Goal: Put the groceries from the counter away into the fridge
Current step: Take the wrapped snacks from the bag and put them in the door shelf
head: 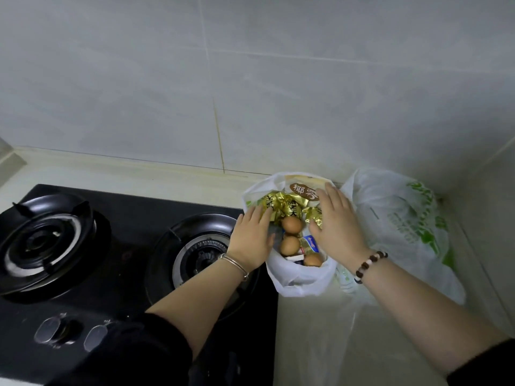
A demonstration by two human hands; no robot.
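Both hands are spread flat over the mouth of a white plastic bag (301,280) that stands on the counter (320,330), and neither one holds anything. The left hand (252,238) lies with straight fingers across the bag's near-left rim, its fingertips touching the gold-wrapped packets (291,208) just beyond them. The right hand (338,221) rests palm down on the opposite side, fingers straight and slightly fanned, covering part of a pale package with a brown oval label (303,190) at its fingertips. Between the two hands the groceries show inside the bag: one brown egg (291,224) level with the knuckles, a second egg (289,245) just below it, and a third egg (312,259) beneath the right palm, with a small blue-and-white foil packet (309,242) beside the right thumb. Outside the right wrist slumps a second bag with green print (398,218), touching the first. Under the left forearm is a black gas stove (111,246), its nearer burner (203,254) just beside the left wrist.
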